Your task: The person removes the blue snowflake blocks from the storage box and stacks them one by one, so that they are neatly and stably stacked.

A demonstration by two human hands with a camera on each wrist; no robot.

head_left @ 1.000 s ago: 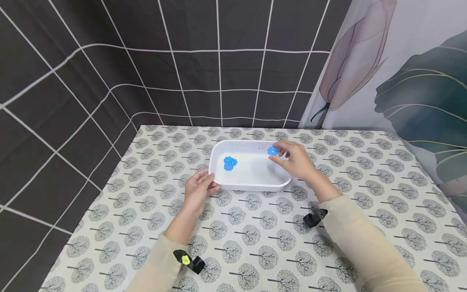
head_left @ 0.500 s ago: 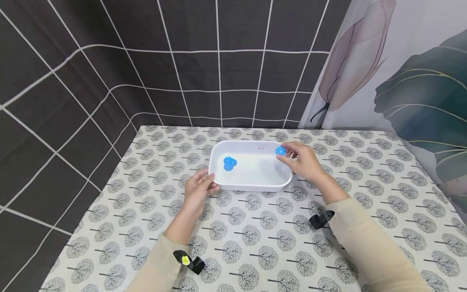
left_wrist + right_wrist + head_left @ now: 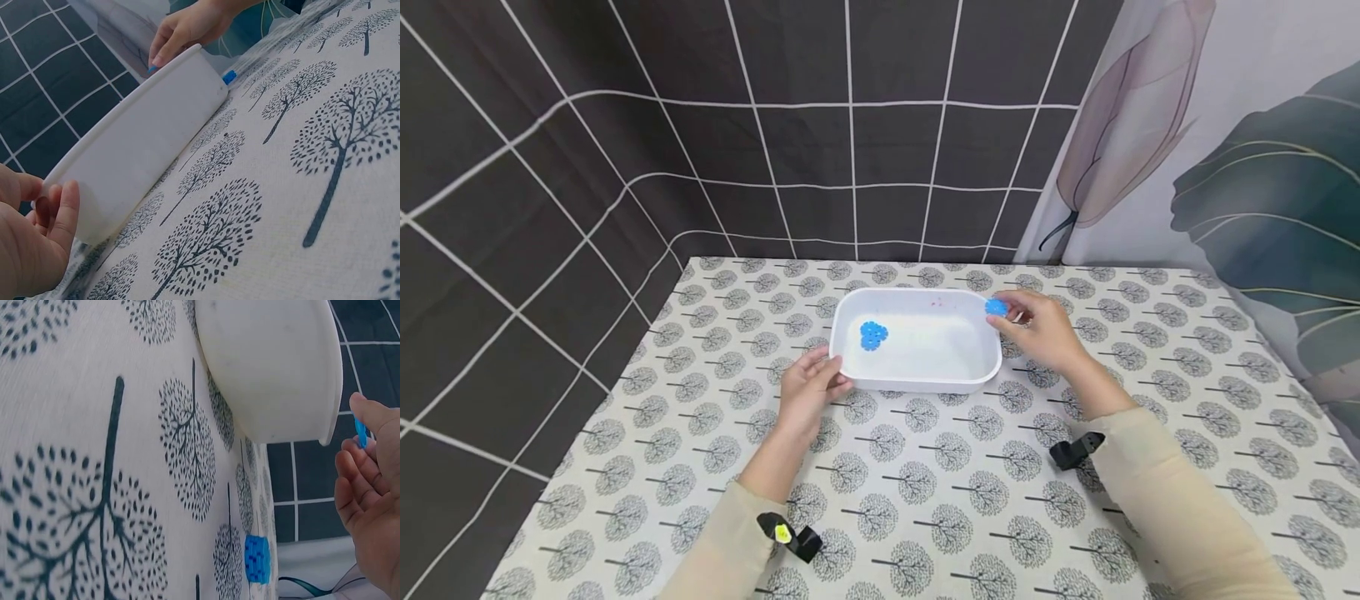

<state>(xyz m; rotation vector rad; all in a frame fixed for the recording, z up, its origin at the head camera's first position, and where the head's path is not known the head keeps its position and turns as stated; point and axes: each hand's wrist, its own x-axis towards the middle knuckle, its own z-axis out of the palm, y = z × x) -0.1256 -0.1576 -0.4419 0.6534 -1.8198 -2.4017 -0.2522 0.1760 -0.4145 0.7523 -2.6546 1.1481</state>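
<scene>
A white rectangular plastic basin (image 3: pixel 917 385) stands on the table. My left hand (image 3: pixel 805 393) grips its near left corner, thumb at the rim and fingers against the outer wall. Several blue snowflake discs (image 3: pixel 872 336) lie close together on the left part of the basin's floor. Between thumb and fingertips, my right hand (image 3: pixel 1043 333) pinches one blue snowflake disc (image 3: pixel 996 307) at the basin's right rim. The right wrist view shows this held disc (image 3: pixel 360 431) edge-on. A blue stack of discs (image 3: pixel 257 559) sits on the cloth beyond the basin's right end; the head view hides it behind my right hand.
A white tablecloth (image 3: pixel 917 483) with grey tree prints covers the table. Behind it and to the left hangs a dark curtain (image 3: pixel 895 142) with white grid lines. A pale curtain (image 3: pixel 1142 167) with leaf prints hangs at the back right.
My right hand has moved right with the blue snowflake disc, from over the basin's inside to its right rim. The left hand, the basin and the discs in it have stayed put.
</scene>
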